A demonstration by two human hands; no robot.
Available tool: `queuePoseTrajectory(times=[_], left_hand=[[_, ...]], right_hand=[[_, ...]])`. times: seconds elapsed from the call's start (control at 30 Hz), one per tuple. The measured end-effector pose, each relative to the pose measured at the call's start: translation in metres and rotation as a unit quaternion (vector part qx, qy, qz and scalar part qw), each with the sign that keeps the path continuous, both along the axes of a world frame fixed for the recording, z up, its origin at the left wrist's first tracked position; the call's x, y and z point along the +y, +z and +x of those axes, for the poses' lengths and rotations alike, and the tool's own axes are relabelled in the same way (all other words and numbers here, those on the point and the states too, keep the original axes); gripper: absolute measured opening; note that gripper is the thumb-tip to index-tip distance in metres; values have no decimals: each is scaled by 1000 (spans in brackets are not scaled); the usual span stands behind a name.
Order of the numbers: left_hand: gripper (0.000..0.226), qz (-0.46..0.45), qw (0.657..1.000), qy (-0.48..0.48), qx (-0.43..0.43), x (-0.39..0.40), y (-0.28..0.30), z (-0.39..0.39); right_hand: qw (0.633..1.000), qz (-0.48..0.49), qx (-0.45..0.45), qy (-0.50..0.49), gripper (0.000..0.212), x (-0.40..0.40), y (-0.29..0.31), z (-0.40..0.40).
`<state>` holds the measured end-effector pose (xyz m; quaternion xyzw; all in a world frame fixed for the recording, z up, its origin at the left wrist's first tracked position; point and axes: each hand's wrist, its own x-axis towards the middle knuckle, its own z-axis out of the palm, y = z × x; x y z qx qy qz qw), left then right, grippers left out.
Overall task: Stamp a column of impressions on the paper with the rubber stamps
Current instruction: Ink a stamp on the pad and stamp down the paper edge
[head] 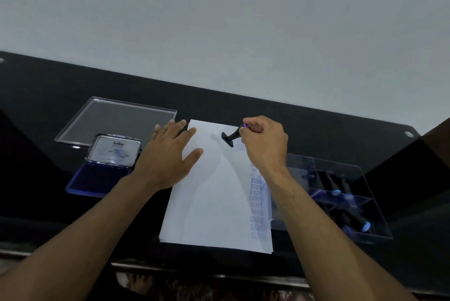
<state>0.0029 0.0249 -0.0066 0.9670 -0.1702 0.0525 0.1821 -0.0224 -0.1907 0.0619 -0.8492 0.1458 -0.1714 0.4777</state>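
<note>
A white sheet of paper (214, 198) lies on the black table with a column of blue impressions (258, 203) down its right side. My right hand (265, 140) grips a black rubber stamp (230, 137) by its handle, tilted, its base just above the paper's far right part near the top of the column. My left hand (170, 154) rests flat with fingers spread on the paper's far left corner.
An open blue ink pad (97, 181) with its raised lid (114, 151) sits left of the paper, a clear plastic lid (117, 118) behind it. A clear box (341, 193) holding several more stamps stands to the right. The table's front edge runs below.
</note>
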Motion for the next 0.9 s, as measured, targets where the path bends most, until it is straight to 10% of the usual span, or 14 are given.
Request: queuePoseTrajectory(times=[0.9], left_hand=[[77,-22,987,158,4,203,-27,-106]], right_hand=[[953,-142,-2,267,21,220,-4,-50]])
